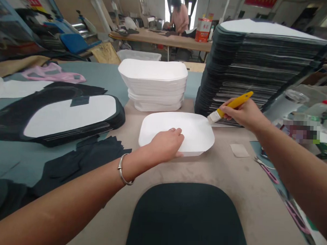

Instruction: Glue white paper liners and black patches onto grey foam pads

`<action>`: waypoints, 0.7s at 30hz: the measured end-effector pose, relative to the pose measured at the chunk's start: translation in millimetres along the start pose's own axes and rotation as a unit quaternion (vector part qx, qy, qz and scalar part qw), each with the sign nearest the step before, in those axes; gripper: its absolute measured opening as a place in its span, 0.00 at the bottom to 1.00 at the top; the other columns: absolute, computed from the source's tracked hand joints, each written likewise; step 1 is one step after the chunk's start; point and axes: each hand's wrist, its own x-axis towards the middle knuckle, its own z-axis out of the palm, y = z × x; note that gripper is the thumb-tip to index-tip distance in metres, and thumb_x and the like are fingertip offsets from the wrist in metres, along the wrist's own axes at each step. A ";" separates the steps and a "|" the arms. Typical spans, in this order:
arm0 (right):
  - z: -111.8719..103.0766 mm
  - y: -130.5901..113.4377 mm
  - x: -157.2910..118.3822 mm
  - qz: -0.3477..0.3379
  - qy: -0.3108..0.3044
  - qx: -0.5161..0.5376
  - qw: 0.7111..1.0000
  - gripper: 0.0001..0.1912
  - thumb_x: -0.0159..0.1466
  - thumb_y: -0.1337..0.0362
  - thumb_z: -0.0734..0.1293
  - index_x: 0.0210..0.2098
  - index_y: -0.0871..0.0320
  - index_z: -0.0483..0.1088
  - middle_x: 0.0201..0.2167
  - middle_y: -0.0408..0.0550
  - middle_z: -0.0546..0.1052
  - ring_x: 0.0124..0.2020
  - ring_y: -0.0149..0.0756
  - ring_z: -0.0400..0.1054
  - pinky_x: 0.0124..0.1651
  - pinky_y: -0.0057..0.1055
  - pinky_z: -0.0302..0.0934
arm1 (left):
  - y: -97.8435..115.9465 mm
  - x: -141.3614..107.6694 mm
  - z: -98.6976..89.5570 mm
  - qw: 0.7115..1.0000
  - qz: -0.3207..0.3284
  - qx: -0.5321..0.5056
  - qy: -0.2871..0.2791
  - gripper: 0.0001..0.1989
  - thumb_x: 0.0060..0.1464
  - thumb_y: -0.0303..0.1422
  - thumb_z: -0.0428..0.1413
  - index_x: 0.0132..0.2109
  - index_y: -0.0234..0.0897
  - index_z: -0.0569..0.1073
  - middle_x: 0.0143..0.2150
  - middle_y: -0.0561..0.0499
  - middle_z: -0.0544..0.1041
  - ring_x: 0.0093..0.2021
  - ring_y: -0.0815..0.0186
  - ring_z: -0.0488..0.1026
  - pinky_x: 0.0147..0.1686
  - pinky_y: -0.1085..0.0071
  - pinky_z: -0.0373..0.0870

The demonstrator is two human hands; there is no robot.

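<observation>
A white rounded panel point(195, 132) lies on the brown work surface. My left hand point(168, 142) rests on it with the fingers curled together; whether anything is under them is hidden. My right hand point(243, 112) grips a yellow-handled brush point(235, 103), whose pale bristles are at the panel's upper right edge. Behind the panel is a stack of white panels point(156, 84). In front of it, near the bottom, a dark rounded piece point(187, 218) lies flat.
A tall stack of dark-edged sheets point(251, 64) stands at the back right. Black pieces with a white panel point(72, 115) and dark scraps point(81, 162) lie at left. Pink-handled scissors point(269, 172) and a small beige square point(239, 150) are at right. A person point(180, 17) stands behind.
</observation>
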 end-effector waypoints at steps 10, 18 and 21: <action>-13.1 -7.2 -76.5 0.008 -0.032 -0.097 0.995 0.12 0.65 0.53 0.67 0.34 0.55 0.76 0.25 0.46 0.77 0.25 0.37 0.71 0.26 0.32 0.61 | -36.5 11.3 10.9 0.993 0.032 -0.113 0.008 0.22 0.57 0.50 0.62 0.48 0.37 0.73 0.50 0.45 0.74 0.45 0.56 0.73 0.37 0.67 0.64; 7.3 0.8 -143.0 0.032 -0.014 0.057 0.998 0.19 0.72 0.45 0.60 0.49 0.52 0.69 0.26 0.44 0.78 0.24 0.35 0.71 0.30 0.33 0.68 | -34.1 10.1 10.6 0.987 0.012 -0.156 0.029 0.09 0.61 0.37 0.54 0.42 0.39 0.76 0.47 0.47 0.77 0.40 0.60 0.73 0.37 0.67 0.63; 28.9 10.8 -137.6 0.017 0.006 0.076 0.997 0.18 0.73 0.46 0.59 0.46 0.52 0.67 0.29 0.45 0.78 0.28 0.37 0.72 0.35 0.35 0.69 | -21.4 2.3 10.1 0.989 -0.003 -0.143 0.046 0.08 0.61 0.32 0.51 0.38 0.37 0.74 0.45 0.46 0.76 0.39 0.59 0.73 0.37 0.66 0.63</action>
